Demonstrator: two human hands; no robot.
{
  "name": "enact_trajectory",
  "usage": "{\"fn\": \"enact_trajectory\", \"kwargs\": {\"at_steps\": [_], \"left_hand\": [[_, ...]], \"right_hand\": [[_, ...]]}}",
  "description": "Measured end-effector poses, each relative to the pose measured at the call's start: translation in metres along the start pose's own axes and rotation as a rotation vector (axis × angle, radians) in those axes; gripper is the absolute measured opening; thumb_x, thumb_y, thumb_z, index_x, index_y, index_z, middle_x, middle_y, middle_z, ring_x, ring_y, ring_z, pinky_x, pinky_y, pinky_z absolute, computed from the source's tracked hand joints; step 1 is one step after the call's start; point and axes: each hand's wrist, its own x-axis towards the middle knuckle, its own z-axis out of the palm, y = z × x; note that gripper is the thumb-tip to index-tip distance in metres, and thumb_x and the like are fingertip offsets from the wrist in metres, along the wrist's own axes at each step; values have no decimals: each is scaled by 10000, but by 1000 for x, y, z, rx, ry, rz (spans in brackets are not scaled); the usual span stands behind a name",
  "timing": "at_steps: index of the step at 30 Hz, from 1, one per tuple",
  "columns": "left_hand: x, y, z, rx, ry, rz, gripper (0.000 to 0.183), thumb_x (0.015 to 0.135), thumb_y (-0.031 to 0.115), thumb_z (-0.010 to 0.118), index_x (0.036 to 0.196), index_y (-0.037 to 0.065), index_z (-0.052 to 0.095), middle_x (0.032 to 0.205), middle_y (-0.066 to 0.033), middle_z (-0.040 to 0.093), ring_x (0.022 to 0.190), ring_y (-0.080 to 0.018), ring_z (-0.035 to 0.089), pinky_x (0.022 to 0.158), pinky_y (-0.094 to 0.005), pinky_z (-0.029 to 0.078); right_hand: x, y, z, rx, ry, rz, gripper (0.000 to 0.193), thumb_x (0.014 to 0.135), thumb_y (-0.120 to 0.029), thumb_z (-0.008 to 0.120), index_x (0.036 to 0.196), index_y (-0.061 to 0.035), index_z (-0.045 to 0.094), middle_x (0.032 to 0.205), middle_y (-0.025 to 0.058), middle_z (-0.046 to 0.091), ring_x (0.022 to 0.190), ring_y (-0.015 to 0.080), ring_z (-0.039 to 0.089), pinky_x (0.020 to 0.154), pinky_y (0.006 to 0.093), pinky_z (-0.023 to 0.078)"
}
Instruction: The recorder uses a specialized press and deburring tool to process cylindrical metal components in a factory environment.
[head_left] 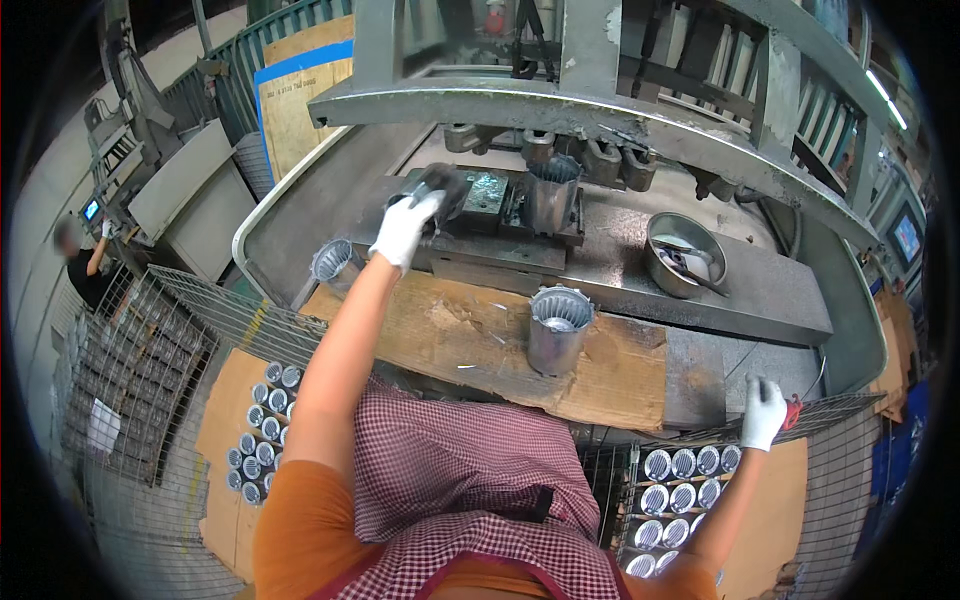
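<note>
The white-gloved left hand [405, 232] is meeting a dark, blurred part [447, 192] at the far left of the machine bed [770, 285]; its fingers are overlapping the blur, and I cannot tell whether they are gripping it. The white-gloved right hand [764, 415] is hanging at the near right, beside a small red object [792, 412] at the wire rim; its fingers are curling partly, and I cannot tell whether they are closing on anything.

One finned metal cylinder [556, 340] is standing upright, its open end up, on a stained cardboard sheet [630, 378] in the middle. A second finned cylinder [338, 264] is sitting near the sheet's left end, just beside the left forearm. A third finned cylinder [552, 200] is standing at the far middle, on a dark fixture [517, 214]. To its right, a round metal bowl [662, 270] is holding a dark-handled tool [700, 278]. At the near left and near right, rows of cylinders [682, 497] are lining cardboard inside wire-mesh crates [838, 475]. At the far left, another person [84, 275] is standing by a machine.
</note>
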Motion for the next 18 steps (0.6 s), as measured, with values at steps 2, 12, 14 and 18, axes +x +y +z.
{"fn": "enact_trajectory", "kwargs": {"at_steps": [2,12,14,18], "left_hand": [[49,-39,-3,443,89,249,481,873,399,591,1168,23,645,1072,-183,670,996,-344,616,868,-384,477],[64,-30,36,1291,20,218,574,877,576,523,1093,71,693,1142,-168,658,1081,-345,605,917,-405,475],[62,-20,33,1373,7,145,596,822,609,583,1000,57,719,1109,-186,665,1030,-356,629,884,-389,494],[44,-19,41,1369,180,157,620,809,684,537,974,120,734,1040,-121,695,1000,-324,647,872,-422,499]], "right_hand": [[-2,10,13,-7,-80,-77,275,918,-254,614,820,-2,667,722,136,627,707,304,598,668,385,448],[-12,4,7,-65,-2,-164,195,900,-185,581,828,-32,677,739,145,604,681,323,551,647,415,393],[-10,5,10,-70,-21,-151,177,898,-169,587,856,-26,682,752,143,616,699,313,566,665,410,411],[-9,9,15,81,104,-149,152,891,-115,620,979,-5,677,870,141,661,799,281,615,742,385,467]]}}
